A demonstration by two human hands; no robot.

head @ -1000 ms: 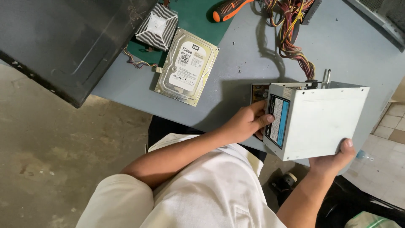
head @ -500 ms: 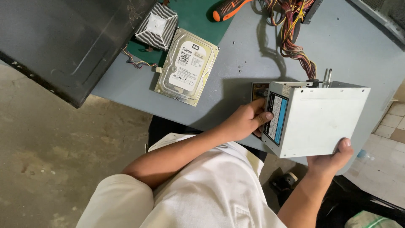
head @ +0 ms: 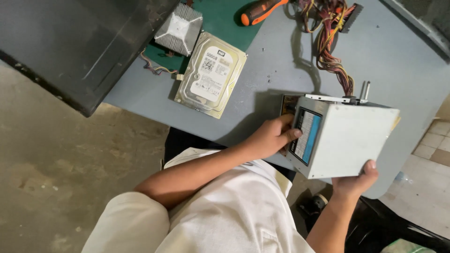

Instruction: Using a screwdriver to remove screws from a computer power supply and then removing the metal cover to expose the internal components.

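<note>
Grey table (head: 384, 51); left hand (head: 269, 138) fingers, right hand (head: 354, 182) fingers grip power supply box (head: 349, 138)

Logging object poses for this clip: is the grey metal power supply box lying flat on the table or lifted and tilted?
Lifted and tilted: the grey metal power supply box is held between the left hand and right hand, over the grey table edge.

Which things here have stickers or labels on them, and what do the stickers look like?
Power supply box: grey metal, held at the table edge by the left hand and right hand; rectangular blue and white label on its side.
Hard drive: flat, silver, lying on the blue-grey table; white rectangular label with small black print.
</note>
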